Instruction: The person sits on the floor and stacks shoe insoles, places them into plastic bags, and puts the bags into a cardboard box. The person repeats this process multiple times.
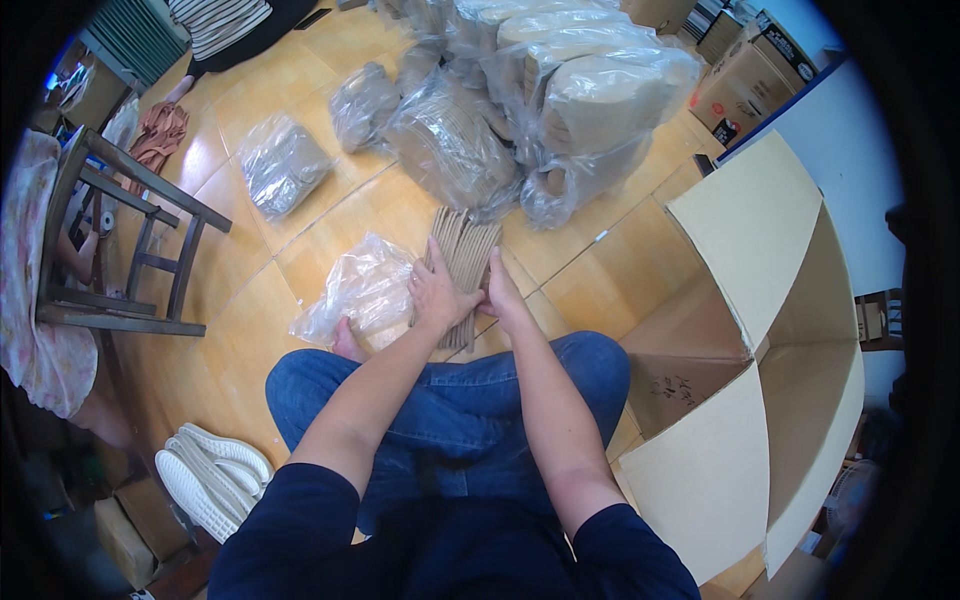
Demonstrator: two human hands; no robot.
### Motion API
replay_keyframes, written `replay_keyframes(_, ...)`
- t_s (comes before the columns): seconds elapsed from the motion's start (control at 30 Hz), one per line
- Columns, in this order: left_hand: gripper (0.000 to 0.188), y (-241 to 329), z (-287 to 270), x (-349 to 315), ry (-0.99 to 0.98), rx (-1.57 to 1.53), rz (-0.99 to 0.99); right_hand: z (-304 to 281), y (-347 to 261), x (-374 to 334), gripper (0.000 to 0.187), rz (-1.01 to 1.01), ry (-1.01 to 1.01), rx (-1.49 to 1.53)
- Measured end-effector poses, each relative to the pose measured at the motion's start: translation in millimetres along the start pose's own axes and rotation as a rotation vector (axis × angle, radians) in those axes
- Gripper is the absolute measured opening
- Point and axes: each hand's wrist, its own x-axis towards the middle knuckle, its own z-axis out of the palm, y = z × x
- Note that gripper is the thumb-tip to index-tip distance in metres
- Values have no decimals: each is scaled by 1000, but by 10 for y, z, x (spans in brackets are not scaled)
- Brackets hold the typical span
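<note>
In front of my crossed legs stands a bundle of thin brown flat pieces [466,245], packed side by side with their edges up. My left hand [436,292] grips its left side, fingers apart along it and thumb across the near part. From the right, my right hand [503,290] holds the bundle, its thumb up along the side. What exactly the pieces are, I cannot tell. Beside my left hand a crumpled clear plastic bag [360,285] lies on the tiles.
Plastic-wrapped bundles of brown pieces [450,135] pile up ahead, with a smaller wrapped packet [283,165] to their left. An open cardboard box [690,490] stands at my right. A dark wooden stool [150,205] and white shoe soles [205,480] are at left. Another person [225,30] sits far left.
</note>
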Motion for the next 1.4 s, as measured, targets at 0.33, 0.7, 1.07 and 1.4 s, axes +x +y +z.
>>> replay_keyframes(0.33,130,-437,-295,145,-192,276,638,-138,26,181,66,-360,345,-591)
replay_keyframes(0.7,139,-638,-119,18,-96,196,412,-199,-34,398,73,-417,317,-760)
replay_keyframes(1.07,131,-559,42,93,11,135,518,-141,128,550,69,-510,83,-512)
replay_keyframes(1.4,124,-348,-181,30,-43,114,471,-70,-56,368,49,-450,210,-436)
